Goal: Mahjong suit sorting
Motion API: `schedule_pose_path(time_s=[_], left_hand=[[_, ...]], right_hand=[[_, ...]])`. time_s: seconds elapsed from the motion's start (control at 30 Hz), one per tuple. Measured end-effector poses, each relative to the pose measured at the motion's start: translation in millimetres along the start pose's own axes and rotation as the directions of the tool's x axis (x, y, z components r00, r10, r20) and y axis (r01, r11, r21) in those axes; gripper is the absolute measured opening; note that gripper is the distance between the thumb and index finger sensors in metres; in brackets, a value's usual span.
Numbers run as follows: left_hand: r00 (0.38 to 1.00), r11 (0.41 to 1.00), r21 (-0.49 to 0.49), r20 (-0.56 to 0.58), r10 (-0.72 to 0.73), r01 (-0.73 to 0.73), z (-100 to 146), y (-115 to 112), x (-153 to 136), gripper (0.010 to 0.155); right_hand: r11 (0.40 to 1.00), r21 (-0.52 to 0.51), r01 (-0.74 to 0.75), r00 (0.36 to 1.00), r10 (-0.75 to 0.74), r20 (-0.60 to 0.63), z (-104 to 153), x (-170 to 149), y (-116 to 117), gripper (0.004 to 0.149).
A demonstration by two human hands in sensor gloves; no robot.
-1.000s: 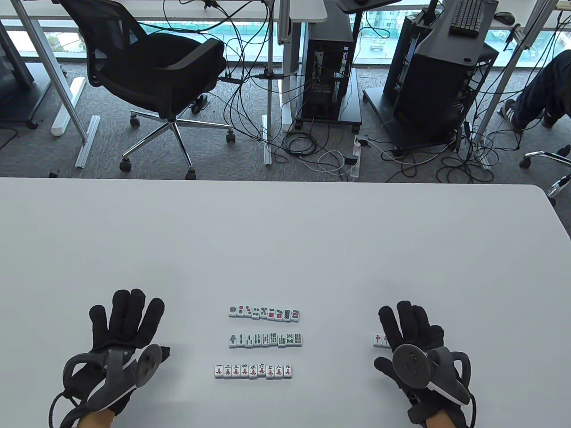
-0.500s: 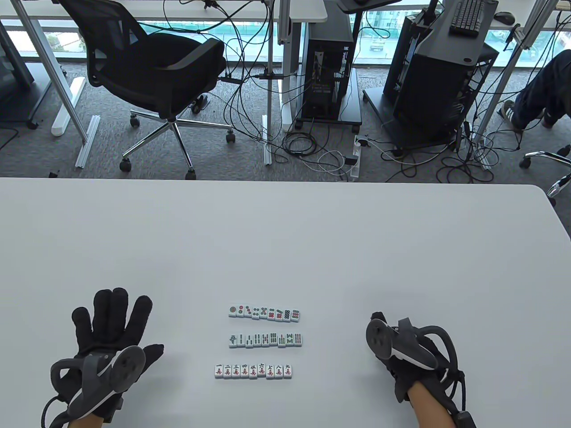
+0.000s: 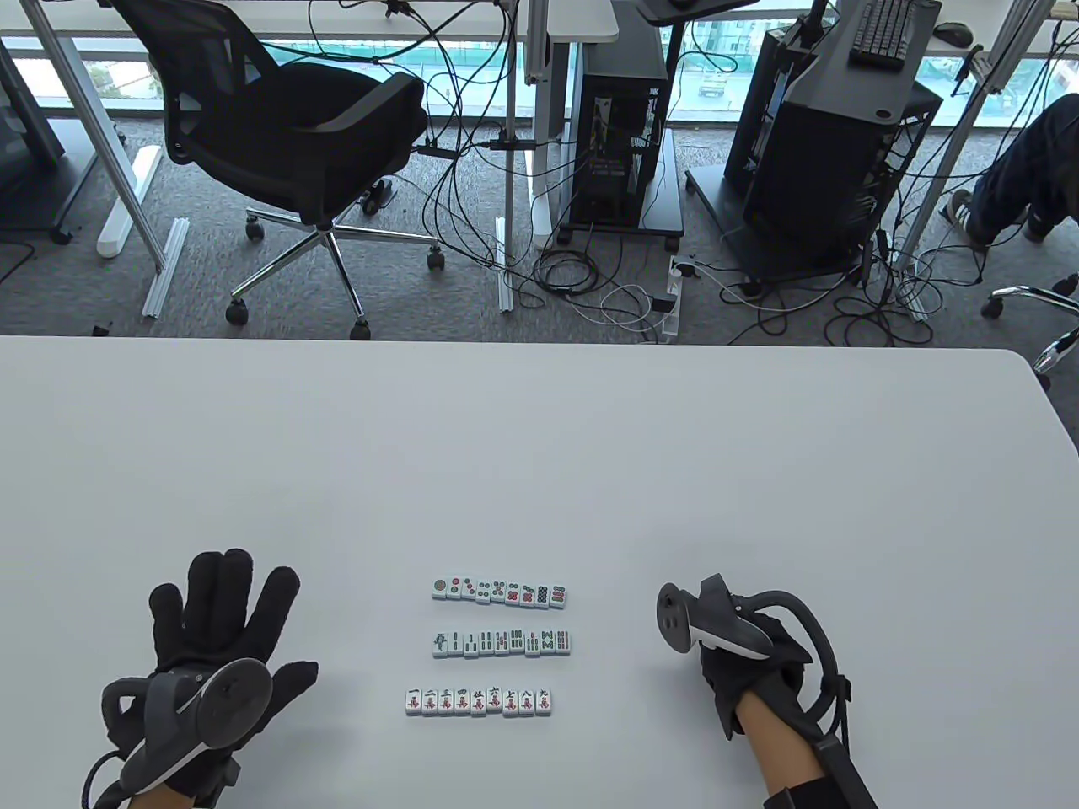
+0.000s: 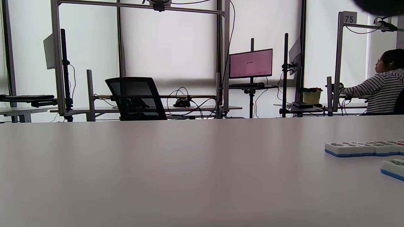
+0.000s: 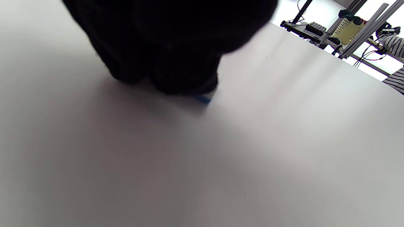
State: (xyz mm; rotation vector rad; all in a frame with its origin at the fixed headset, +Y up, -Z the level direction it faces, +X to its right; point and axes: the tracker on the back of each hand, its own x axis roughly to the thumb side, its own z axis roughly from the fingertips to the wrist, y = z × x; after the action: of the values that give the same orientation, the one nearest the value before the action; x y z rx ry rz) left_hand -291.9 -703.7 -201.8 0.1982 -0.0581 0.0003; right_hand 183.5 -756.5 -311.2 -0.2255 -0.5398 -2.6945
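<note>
Three face-up mahjong rows lie at the table's front middle: a dots row (image 3: pixel 497 593), a bamboo row (image 3: pixel 502 642) and a characters row (image 3: pixel 479 701). My left hand (image 3: pixel 223 611) rests flat on the table left of them, its fingers spread and holding nothing. My right hand (image 3: pixel 729 666) stands on its side to the right of the rows, its fingers hidden under the tracker. In the right wrist view the dark fingers (image 5: pixel 183 72) curl down onto a blue-backed tile (image 5: pixel 203 99). The ends of the dots row (image 4: pixel 363 148) and the bamboo row (image 4: pixel 393 168) show in the left wrist view.
The white table (image 3: pixel 539 472) stretches bare behind the rows. Beyond its far edge stand an office chair (image 3: pixel 295 135), computer towers (image 3: pixel 826 160) and floor cables. A seated person (image 4: pixel 386 85) works at a far desk.
My right hand rolled from flat onto its side, closed over the red-marked tiles at its left and slid towards the rows, so they no longer show. The left hand shifted slightly.
</note>
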Motion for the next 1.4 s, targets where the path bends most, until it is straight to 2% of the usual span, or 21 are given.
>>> schedule_pose_path(time_s=[0.2,0.27,0.33,0.5,0.67,0.77,0.9,1.0,1.17,1.27,1.4], left_hand=[[1.000,1.000,0.002,-0.001,0.012,-0.012,0,0,-1,0.095],[1.000,1.000,-0.004,-0.002,0.008,-0.008,0,-1,-1,0.094],[1.000,1.000,-0.010,-0.003,0.004,-0.004,0,-1,0,0.094],[1.000,1.000,-0.022,-0.004,-0.002,0.002,0,0,0,0.094],[1.000,1.000,-0.023,0.002,0.002,-0.002,0,-1,1,0.094],[1.000,1.000,-0.025,0.006,0.001,-0.001,0,-1,2,0.094],[1.000,0.999,-0.036,0.005,-0.001,0.001,0,-2,2,0.093],[1.000,1.000,-0.030,0.007,-0.001,0.002,0,-2,2,0.093],[1.000,0.999,-0.033,0.008,-0.008,0.008,-1,-3,2,0.093],[1.000,0.998,-0.052,0.003,-0.018,0.018,-2,-7,2,0.093],[1.000,0.996,-0.080,0.000,-0.026,0.026,-3,-12,1,0.093]], right_hand=[[0.998,-0.063,0.022,0.998,-0.018,0.066,-4,10,-9,0.058],[0.985,-0.156,0.078,0.990,-0.059,0.128,-2,26,-19,0.058],[0.970,-0.202,0.133,0.976,-0.093,0.197,-1,44,-27,0.058],[0.974,-0.174,0.146,0.955,-0.093,0.282,-2,82,-38,0.058],[0.979,-0.184,0.091,0.958,-0.035,0.285,-2,94,-35,0.059],[0.982,-0.163,0.092,0.956,-0.042,0.291,2,89,-33,0.063],[0.967,-0.183,0.176,0.957,-0.124,0.264,12,62,-35,0.067],[0.968,-0.198,0.152,0.978,-0.118,0.172,18,25,-32,0.069],[0.988,-0.113,0.105,0.994,-0.102,0.035,18,-24,-5,0.071],[0.985,-0.105,0.140,0.990,-0.138,0.026,16,-32,10,0.071],[0.991,-0.094,0.090,0.996,-0.089,0.020,10,-28,17,0.066]])
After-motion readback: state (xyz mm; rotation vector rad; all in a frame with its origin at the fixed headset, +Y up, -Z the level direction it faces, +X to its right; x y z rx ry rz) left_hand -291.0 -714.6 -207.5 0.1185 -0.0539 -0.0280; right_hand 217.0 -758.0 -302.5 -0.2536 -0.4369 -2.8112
